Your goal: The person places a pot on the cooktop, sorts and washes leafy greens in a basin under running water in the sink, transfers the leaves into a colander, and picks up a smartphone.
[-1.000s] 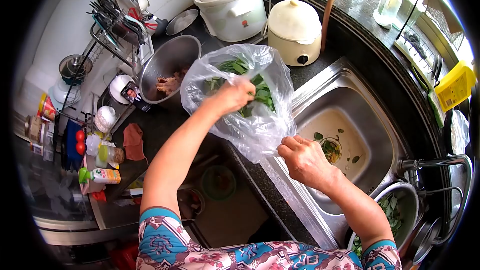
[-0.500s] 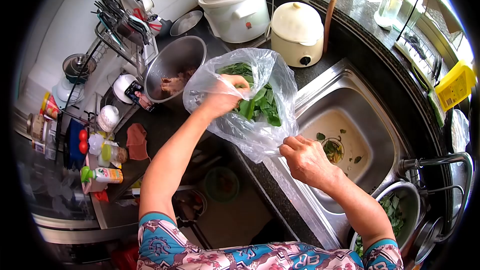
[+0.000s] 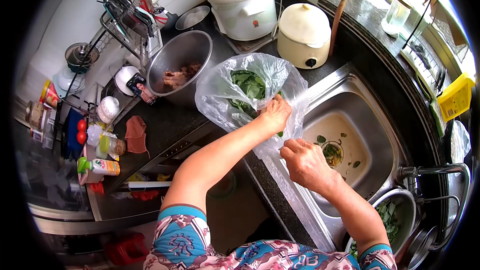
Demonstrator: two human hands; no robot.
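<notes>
Spreading between the pot [image 3: 172,54] and the sink [image 3: 362,140], the bag [image 3: 216,87] is made of thin, clear plastic, wrinkled all over and marked by pale, shiny folds. Its mouth is spread wide, and its loose rim is crumpled unevenly. Inside, a heap of leaves [image 3: 249,84] is seen: flat, deep green, overlapping, with paler green showing on some. The heap is partly veiled by the plastic at its lower side.

At the bag's lower corner, a gathered fold is pinched by the right hand [image 3: 310,166], whose fingers are curled tightly over the plastic near the sink's left edge. The left hand [image 3: 275,115] is set against the bag's right side, fingers bent and bunched; green is glimpsed beside them, but whether leaves or plastic are gripped cannot be told.

Pieces of meat [image 3: 180,76] are held in the pot. In the sink, a few scraps of leaf [image 3: 321,139] are scattered around the drain [image 3: 332,154]. More greens [image 3: 387,220] are held in a basin [image 3: 409,207] at the sink's near right corner.
</notes>
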